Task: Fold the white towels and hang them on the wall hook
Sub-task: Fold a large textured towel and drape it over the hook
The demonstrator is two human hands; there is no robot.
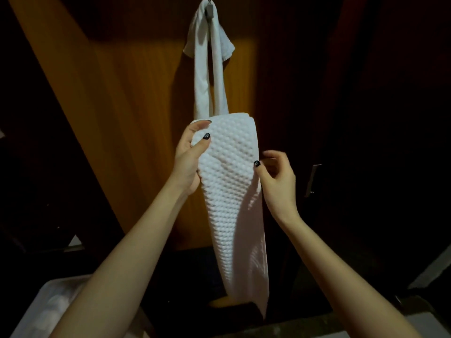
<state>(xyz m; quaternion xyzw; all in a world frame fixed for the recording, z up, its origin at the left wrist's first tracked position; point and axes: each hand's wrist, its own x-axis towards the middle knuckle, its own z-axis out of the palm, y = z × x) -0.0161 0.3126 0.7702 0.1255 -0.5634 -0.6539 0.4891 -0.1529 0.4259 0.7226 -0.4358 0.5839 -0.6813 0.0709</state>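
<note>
dim wooden wall, hung towel at 12 o'clock; left hand gripping bumpy towel, right hand pinching its edge.

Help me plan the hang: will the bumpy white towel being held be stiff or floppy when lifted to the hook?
Probably floppy: below the left hand the bumpy towel hangs limp in a long strip. Likely light, since that one grip near its top seems to carry it. Its knobbly weave should catch rather than slide on the hook.
</note>
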